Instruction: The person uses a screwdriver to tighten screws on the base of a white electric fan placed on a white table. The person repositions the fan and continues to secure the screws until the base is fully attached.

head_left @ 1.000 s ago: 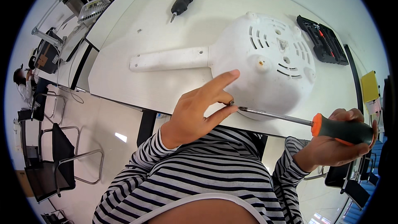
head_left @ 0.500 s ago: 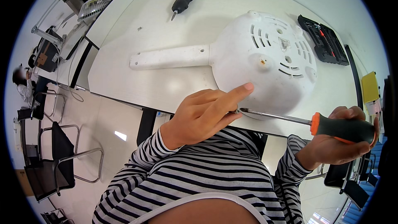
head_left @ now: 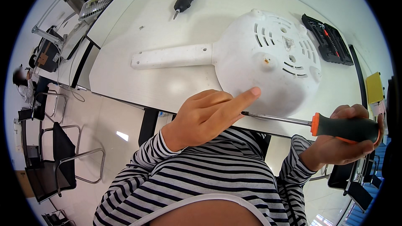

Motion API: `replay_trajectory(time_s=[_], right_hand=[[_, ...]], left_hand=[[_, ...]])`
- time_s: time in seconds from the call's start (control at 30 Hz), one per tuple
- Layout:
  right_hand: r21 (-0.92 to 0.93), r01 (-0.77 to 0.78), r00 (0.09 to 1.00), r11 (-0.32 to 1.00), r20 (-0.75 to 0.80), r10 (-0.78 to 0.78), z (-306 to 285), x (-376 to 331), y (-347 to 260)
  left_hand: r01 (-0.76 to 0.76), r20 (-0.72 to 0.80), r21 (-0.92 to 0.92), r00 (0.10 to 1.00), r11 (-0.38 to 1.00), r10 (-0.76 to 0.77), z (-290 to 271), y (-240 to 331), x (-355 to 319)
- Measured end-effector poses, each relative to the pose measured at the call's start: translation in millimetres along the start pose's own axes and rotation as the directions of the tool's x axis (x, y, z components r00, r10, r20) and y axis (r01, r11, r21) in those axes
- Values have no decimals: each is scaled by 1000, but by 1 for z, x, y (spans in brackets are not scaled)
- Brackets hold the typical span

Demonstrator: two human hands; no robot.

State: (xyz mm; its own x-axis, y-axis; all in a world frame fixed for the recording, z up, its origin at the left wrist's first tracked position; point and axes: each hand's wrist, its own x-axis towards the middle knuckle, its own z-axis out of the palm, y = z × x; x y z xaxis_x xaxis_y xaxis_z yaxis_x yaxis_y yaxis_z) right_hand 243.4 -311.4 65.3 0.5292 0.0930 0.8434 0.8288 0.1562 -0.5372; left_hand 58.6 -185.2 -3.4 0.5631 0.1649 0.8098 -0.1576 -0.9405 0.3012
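Left hand, index finger now further right — grip hidden; right hand — around screwdriver

What, if anything, the left grip pinches beside the tip of the screwdriver is hidden.

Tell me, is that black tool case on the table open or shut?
Open: the black case has its inside showing, with a long red tool lying in plain view.
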Motion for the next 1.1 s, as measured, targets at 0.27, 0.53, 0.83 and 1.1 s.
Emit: replay_trajectory(time_s=[0.27,0.53,0.83,1.1], right_hand=[[1,48,998,999,30,-48,1,0,1],[10,39,998,999,48,-39,2,2,-1],[44,59,993,997,100,-63,2,0,-1],[175,-111,960,978,274,60,0,-10,-6]], left_hand=[[-61,6,53,998,997,61,-1,0,-1],[-86,-8,56,996,995,87,-2,3,2],[-78,-4,26,997,997,78,1,2,1],[-113,-31,106,993,988,117,1,10,-1]])
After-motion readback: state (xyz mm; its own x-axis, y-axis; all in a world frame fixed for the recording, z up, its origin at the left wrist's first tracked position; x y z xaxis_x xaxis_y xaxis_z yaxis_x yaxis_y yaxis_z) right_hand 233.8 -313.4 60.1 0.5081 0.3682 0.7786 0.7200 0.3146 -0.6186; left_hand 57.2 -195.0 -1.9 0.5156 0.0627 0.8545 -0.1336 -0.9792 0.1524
